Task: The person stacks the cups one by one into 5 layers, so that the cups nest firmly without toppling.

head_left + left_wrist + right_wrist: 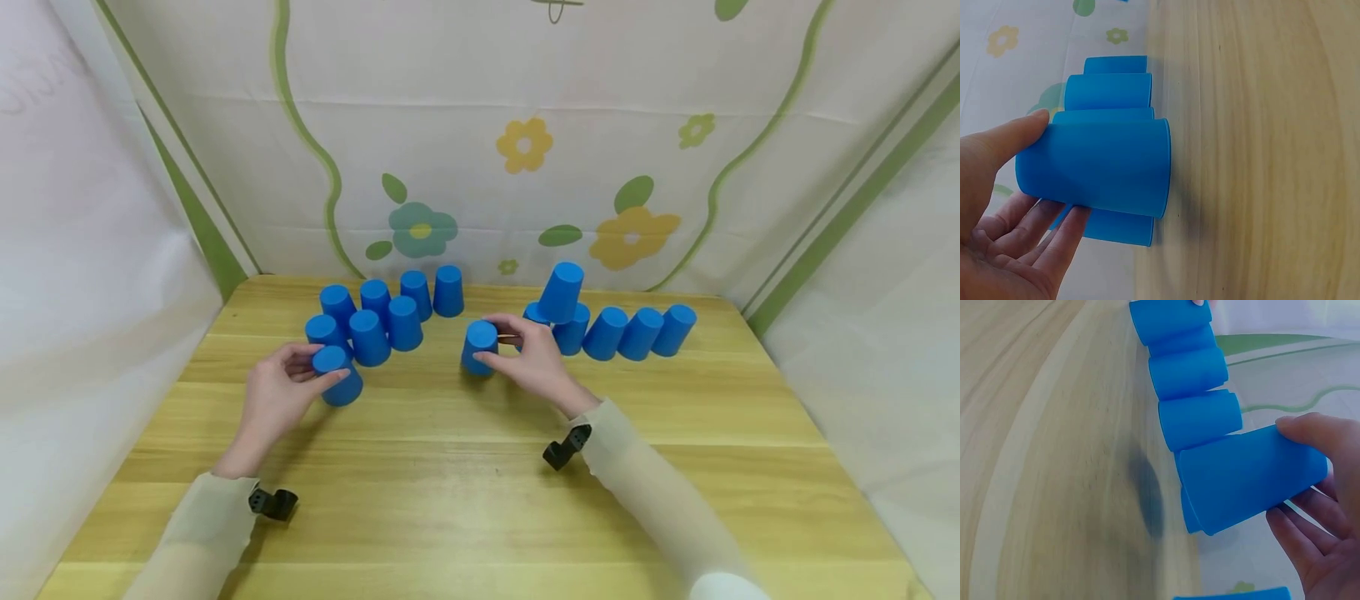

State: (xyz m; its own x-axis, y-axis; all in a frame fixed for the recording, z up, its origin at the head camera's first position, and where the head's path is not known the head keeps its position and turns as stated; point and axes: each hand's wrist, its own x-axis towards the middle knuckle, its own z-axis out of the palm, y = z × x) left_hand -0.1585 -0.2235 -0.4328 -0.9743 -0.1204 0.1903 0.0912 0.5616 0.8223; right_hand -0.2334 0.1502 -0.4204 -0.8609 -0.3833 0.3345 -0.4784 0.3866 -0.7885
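Upside-down blue plastic cups fill the work area. My left hand (276,395) grips a cup (342,388) at the front of the left group, thumb on its near side and fingers on the other. In the left wrist view this cup (1094,165) overlaps the ones behind it. Toward the middle, my right hand (537,363) pinches another cup (478,348) near its closed end. The right wrist view shows that cup (1250,481) tilted, its rim apart from a dark shadow (1145,494) on the wood.
Several cups (369,337) stand in angled rows at the left. On the right is a row of cups (641,335), with one cup (562,292) raised on top at its left end. A white flowered cloth (465,167) hangs behind the wooden table (420,500).
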